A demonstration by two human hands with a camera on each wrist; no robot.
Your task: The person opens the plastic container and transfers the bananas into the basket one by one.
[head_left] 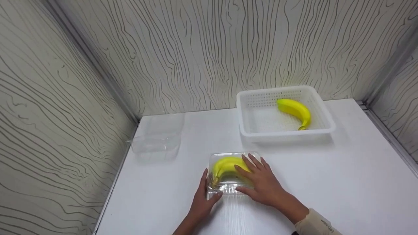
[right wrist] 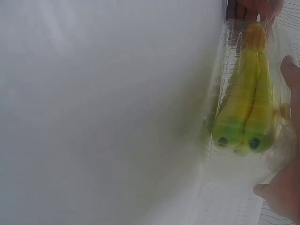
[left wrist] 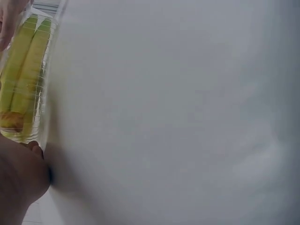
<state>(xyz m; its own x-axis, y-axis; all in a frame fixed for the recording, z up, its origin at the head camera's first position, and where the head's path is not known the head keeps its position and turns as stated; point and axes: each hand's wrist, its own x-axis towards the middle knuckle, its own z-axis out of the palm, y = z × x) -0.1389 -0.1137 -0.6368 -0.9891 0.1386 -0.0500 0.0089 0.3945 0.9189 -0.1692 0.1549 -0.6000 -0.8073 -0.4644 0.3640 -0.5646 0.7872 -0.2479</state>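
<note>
My right hand point(head_left: 261, 182) lies flat on top of the clear plastic clamshell box point(head_left: 232, 176), fingers point(head_left: 253, 163) straight and spread across its lid, thumb along the near edge. My left hand point(head_left: 202, 199) is set against the box's left side, fingers extended along the wall and thumb at the near left corner; nothing is curled round the box, so both hands press rather than grip. The box sits on the white worktop point(head_left: 326, 182), near the front and slightly left of centre. Inside it lie yellow bananas point(head_left: 225, 166); the right wrist view shows two side by side point(right wrist: 246, 112), greenish at the tips with dark ends, and the left wrist view shows them through the ribbed side wall point(left wrist: 21, 70). In that same view, part of my left hand point(left wrist: 18, 183) touches the box's lower corner.

Farther back and to the right, a white perforated basket point(head_left: 321, 125) stands on the worktop, well apart from the box. A single banana point(head_left: 295, 111) lies in its right half, stem toward me. At the rear left, close to the wall, sits an empty clear plastic container point(head_left: 156, 143), its lid open.
</note>
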